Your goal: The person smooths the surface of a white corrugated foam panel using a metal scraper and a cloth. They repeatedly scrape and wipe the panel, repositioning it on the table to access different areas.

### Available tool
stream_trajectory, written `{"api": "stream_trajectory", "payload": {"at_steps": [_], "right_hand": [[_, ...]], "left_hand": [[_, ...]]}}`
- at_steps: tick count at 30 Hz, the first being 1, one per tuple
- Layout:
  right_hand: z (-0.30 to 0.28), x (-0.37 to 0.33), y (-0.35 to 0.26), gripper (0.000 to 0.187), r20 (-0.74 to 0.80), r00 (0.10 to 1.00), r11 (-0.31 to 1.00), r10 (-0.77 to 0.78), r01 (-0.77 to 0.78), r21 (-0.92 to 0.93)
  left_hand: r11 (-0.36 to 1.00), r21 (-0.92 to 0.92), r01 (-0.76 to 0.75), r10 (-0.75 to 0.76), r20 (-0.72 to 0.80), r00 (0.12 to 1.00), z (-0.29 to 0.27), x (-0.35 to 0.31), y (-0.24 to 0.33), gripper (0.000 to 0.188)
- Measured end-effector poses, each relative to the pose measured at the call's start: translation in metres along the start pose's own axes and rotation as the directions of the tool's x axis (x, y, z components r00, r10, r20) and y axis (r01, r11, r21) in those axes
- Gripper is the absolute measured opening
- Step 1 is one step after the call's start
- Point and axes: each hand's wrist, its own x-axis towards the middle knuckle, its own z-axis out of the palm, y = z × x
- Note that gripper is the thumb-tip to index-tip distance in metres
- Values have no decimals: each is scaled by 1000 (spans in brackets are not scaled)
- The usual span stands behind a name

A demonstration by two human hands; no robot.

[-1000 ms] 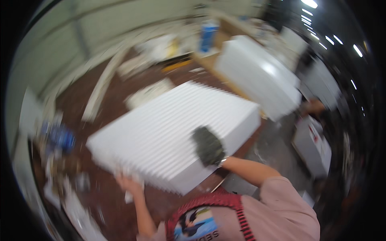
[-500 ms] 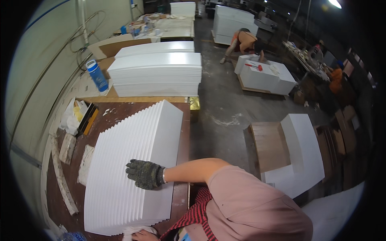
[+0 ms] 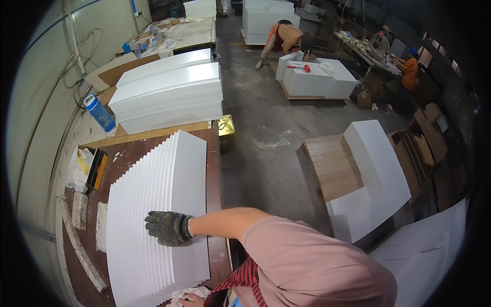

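Press softly with the right hand [image 3: 169, 228], fingers a bit apart, so the boards [image 3: 153, 189] on the table [image 3: 214, 194] don't slip, though I can't tell if the left hand [image 3: 192, 302] grips the rag [image 3: 199, 290].

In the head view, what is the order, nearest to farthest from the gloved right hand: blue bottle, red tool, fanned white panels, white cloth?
1. Fanned white panels: directly under the right hand.
2. White cloth: at the left hand.
3. Blue bottle: ahead, on the left.
4. Red tool: far ahead, on the right.

gry flr [image 3: 261, 176], wall [image 3: 38, 112] prob. metal
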Motion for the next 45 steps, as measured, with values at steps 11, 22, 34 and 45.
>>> {"api": "stream_trajectory", "payload": {"at_steps": [11, 22, 34, 45], "right_hand": [[-12, 3, 1, 41, 90, 996, 997, 9, -16, 80], [-7, 0, 4, 55, 152, 988, 988, 6, -29, 150], [12, -5, 3, 44, -162, 986, 979, -49, 80, 189], [-13, 6, 4, 59, 263, 965, 960, 1, 73, -269]], "left_hand": [[980, 78, -182, 193, -178, 965, 38, 27, 65, 32], [965, 42, -260, 262, -60, 963, 47, -7, 104, 27], [947, -257, 193, -225, -102, 969, -7, -15, 109, 39], [958, -262, 118, -176, -210, 962, -54, -33, 142, 49]]}}
